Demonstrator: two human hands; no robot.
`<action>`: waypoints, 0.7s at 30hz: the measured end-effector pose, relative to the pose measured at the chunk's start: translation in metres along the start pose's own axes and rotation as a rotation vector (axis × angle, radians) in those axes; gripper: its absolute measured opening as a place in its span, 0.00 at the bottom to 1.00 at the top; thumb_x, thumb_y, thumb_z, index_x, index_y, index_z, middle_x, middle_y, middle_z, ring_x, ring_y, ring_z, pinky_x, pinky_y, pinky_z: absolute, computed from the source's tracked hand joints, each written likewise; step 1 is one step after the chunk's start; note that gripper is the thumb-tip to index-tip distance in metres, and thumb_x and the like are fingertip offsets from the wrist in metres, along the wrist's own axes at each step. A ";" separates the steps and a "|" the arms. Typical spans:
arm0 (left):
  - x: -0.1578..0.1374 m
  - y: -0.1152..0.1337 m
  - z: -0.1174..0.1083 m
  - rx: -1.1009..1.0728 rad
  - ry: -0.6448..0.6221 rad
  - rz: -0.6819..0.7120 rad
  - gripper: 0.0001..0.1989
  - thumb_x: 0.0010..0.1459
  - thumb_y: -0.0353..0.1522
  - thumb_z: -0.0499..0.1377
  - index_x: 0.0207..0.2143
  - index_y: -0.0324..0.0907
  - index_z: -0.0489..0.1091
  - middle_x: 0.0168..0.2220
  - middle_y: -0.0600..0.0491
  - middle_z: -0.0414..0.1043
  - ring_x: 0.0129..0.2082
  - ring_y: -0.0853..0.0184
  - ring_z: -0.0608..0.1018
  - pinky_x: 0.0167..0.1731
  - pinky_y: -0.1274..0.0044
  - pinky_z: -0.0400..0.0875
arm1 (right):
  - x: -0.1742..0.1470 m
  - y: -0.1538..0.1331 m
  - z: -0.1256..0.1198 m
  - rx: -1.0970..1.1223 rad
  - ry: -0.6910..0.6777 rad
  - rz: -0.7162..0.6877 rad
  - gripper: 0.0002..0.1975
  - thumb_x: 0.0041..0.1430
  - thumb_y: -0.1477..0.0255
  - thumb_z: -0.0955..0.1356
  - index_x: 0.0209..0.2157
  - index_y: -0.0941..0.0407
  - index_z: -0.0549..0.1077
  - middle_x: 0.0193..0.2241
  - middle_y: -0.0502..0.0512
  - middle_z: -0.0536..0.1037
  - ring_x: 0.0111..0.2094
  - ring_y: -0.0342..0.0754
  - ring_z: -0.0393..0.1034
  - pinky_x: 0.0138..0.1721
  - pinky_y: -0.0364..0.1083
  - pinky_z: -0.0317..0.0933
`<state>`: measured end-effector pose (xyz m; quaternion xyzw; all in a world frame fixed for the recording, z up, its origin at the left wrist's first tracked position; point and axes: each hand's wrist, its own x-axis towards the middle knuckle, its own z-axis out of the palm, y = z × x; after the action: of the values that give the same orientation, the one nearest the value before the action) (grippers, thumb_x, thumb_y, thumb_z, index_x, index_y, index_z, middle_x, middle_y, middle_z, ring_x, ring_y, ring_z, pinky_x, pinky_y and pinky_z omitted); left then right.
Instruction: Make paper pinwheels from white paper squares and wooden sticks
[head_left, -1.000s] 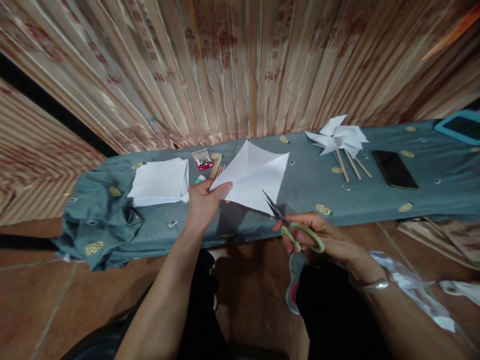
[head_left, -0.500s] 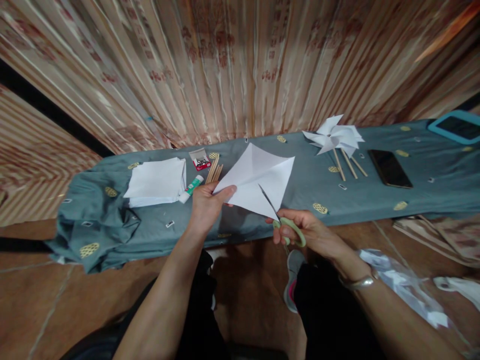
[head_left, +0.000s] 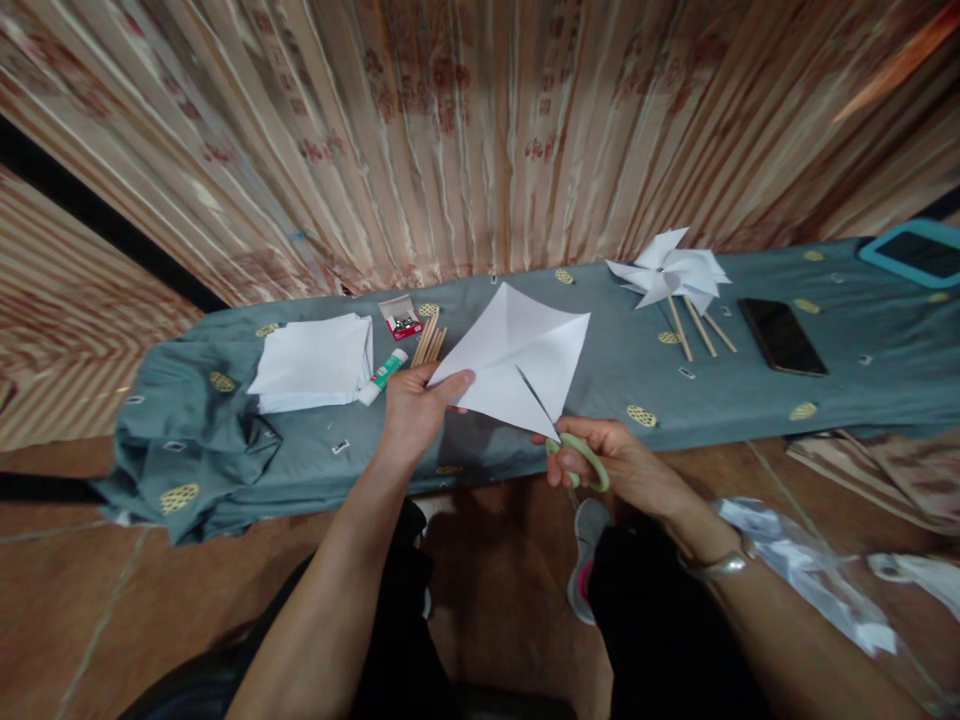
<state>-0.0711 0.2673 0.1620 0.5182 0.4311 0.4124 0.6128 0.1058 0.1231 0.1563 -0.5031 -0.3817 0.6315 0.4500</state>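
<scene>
My left hand (head_left: 417, 405) pinches the left corner of a creased white square of paper (head_left: 517, 340), thumb on top. The sheet hangs above the cloth-covered bench, one corner toward me. In my right hand (head_left: 600, 455) is a pair of scissors (head_left: 586, 462) with pale green handles, fingers in the loops. Its blades run along a slit from the near corner toward the middle of the sheet. How far apart the blades are is hard to see.
On the patterned green cloth (head_left: 480, 455) lie a paper stack (head_left: 311, 360), a glue stick (head_left: 384, 376), a red box of pins (head_left: 403, 322), wooden sticks (head_left: 430, 340), paper pinwheels (head_left: 671, 268), a phone (head_left: 782, 337) and a blue-framed tablet (head_left: 919, 252). A curtain (head_left: 480, 140) hangs behind; plastic bags (head_left: 806, 570) lie at right.
Almost nothing differs. The scissor blades have shifted very slightly within the paper, and both hands keep their hold in the same place.
</scene>
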 end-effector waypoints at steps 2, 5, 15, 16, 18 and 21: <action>0.000 0.000 0.000 0.000 0.001 -0.009 0.15 0.36 0.37 0.71 0.26 0.36 0.78 0.21 0.55 0.74 0.20 0.70 0.73 0.19 0.78 0.71 | 0.001 0.001 0.000 -0.008 0.002 -0.006 0.22 0.46 0.53 0.74 0.27 0.58 0.70 0.23 0.50 0.75 0.23 0.38 0.64 0.24 0.40 0.55; 0.000 0.000 0.000 0.005 0.001 -0.008 0.15 0.36 0.37 0.71 0.26 0.36 0.78 0.21 0.55 0.74 0.20 0.70 0.73 0.19 0.78 0.71 | 0.001 0.002 -0.001 -0.016 0.000 -0.009 0.23 0.47 0.52 0.74 0.27 0.58 0.70 0.23 0.50 0.75 0.23 0.38 0.64 0.24 0.40 0.55; 0.000 0.000 0.000 -0.004 0.007 -0.008 0.15 0.36 0.37 0.71 0.25 0.36 0.78 0.21 0.55 0.74 0.20 0.70 0.73 0.20 0.78 0.72 | 0.001 -0.001 0.001 -0.030 0.002 0.001 0.24 0.45 0.51 0.74 0.27 0.57 0.70 0.22 0.49 0.74 0.22 0.38 0.64 0.23 0.40 0.56; 0.000 0.000 0.000 -0.005 0.006 -0.006 0.15 0.36 0.37 0.71 0.25 0.36 0.77 0.21 0.55 0.74 0.20 0.70 0.73 0.20 0.78 0.72 | 0.001 -0.001 0.001 -0.023 0.004 0.006 0.24 0.45 0.51 0.74 0.27 0.57 0.70 0.22 0.49 0.74 0.22 0.38 0.64 0.23 0.40 0.56; 0.000 0.000 0.000 -0.008 0.005 0.000 0.15 0.36 0.37 0.71 0.25 0.35 0.77 0.21 0.55 0.74 0.20 0.71 0.73 0.20 0.78 0.71 | 0.001 -0.001 0.001 -0.010 0.008 0.014 0.24 0.44 0.51 0.74 0.27 0.58 0.70 0.22 0.49 0.74 0.22 0.37 0.64 0.23 0.39 0.57; -0.001 0.001 0.000 -0.003 0.013 0.008 0.14 0.36 0.36 0.70 0.25 0.36 0.78 0.21 0.54 0.74 0.20 0.71 0.72 0.19 0.79 0.71 | 0.001 -0.002 0.002 -0.003 0.020 0.021 0.24 0.43 0.51 0.75 0.27 0.58 0.70 0.21 0.49 0.74 0.22 0.37 0.64 0.23 0.39 0.57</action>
<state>-0.0709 0.2666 0.1627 0.5161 0.4325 0.4190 0.6091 0.1039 0.1245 0.1579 -0.5141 -0.3726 0.6305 0.4464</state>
